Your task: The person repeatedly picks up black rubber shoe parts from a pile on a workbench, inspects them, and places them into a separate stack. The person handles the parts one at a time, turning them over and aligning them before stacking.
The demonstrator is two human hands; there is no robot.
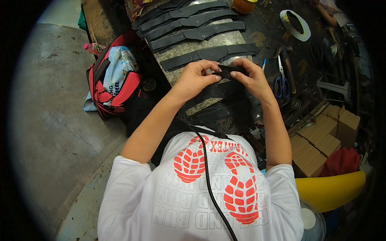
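Observation:
My left hand and my right hand come together above a speckled stone slab. Between thumbs and fingertips, both pinch a thin black piece of material, leather or fabric; which one I cannot tell. Its lower part merges with the dark area below my hands. Just beyond my fingers lies a black strip across the slab. Several similar black strips with a notched middle are laid out in rows farther off, and another strip lies nearer to me.
Right of my right hand are a blue pen, blue-handled scissors and a hammer. A white tape roll lies beyond. Cardboard boxes stand lower right, above a yellow seat. A red bag is at left.

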